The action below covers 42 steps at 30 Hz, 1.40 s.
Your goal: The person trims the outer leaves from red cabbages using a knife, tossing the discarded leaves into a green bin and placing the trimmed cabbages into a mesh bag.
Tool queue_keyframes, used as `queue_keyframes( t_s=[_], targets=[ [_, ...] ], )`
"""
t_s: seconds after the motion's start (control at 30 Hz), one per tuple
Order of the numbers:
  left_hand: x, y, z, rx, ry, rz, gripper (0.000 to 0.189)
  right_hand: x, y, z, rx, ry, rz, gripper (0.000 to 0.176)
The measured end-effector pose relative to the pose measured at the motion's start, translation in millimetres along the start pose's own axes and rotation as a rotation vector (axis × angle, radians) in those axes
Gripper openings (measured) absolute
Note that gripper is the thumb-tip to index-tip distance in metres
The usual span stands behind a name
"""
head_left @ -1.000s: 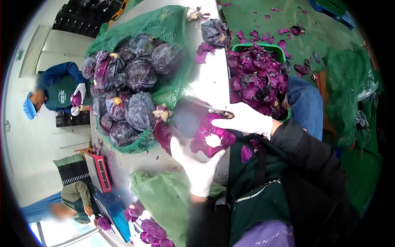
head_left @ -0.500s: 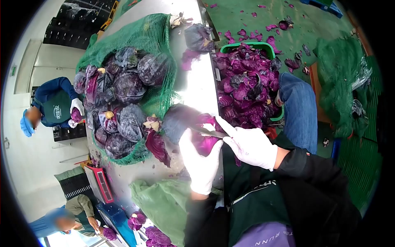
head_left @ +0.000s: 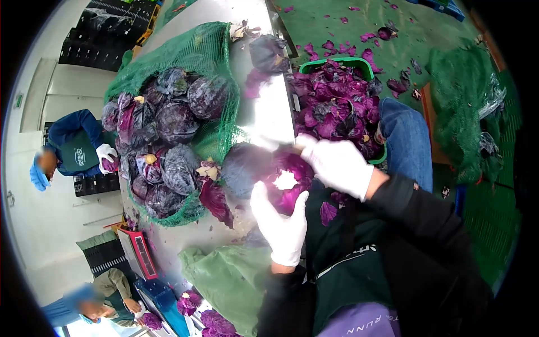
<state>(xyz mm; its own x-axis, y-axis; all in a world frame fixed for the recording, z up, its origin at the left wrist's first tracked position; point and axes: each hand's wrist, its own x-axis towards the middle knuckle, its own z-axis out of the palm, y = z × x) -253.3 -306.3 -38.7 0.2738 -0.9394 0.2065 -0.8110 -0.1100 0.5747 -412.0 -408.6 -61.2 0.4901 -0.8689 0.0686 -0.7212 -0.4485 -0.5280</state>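
Observation:
A peeled red cabbage point(head_left: 295, 171) with a white cut stem end faces up at the table's edge. My left hand point(head_left: 281, 227), in a white glove, grips it from the near side, thumb and fingers spread around it. My right hand point(head_left: 339, 167), also gloved and smeared by motion, is closed at the cabbage's right side. The knife seen in it a moment ago is hidden or blurred now. Touching the held cabbage on the left is a darker, unpeeled cabbage point(head_left: 241, 168). A loose purple leaf point(head_left: 328, 213) lies on my dark apron.
A green net sack point(head_left: 210, 45) full of red cabbages lies on the metal table point(head_left: 185, 238). Right of the table, a green crate point(head_left: 368, 67) holds heaped leaves. Green cloth point(head_left: 224, 275) lies nearby. Two co-workers point(head_left: 81, 146) handle cabbages on the far side.
My right hand has moved slightly up and left, and the knife blade no longer shows across the cabbage. The cabbage's white stem end is now uncovered. A loose leaf shows on my apron.

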Motion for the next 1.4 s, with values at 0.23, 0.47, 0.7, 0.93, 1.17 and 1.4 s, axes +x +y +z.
queue_keyframes(
  t_s=[0.23,0.47,0.7,0.93,1.17,1.4],
  targets=[
    [-19,-40,-15,-0.590,-0.027,-0.381,0.085,26,50,44,0.599,0.019,0.213,0.042],
    [-15,-48,-34,-0.606,-0.142,-0.180,0.092,40,56,-15,0.707,0.220,0.454,0.050],
    [1,-41,-39,-0.462,-0.241,-0.189,0.089,-19,-31,-19,0.340,-0.249,-0.166,0.056],
    [8,-28,-36,-0.181,-0.189,0.117,0.081,2,-43,-20,0.397,-0.181,-0.171,0.053],
    [11,-31,-31,-0.269,-0.206,0.019,0.074,-1,-52,-15,0.537,-0.210,-0.340,0.016],
    [7,-38,-39,-0.252,-0.260,0.076,0.081,18,-20,-36,0.678,-0.257,-0.005,0.066]
  ],
)
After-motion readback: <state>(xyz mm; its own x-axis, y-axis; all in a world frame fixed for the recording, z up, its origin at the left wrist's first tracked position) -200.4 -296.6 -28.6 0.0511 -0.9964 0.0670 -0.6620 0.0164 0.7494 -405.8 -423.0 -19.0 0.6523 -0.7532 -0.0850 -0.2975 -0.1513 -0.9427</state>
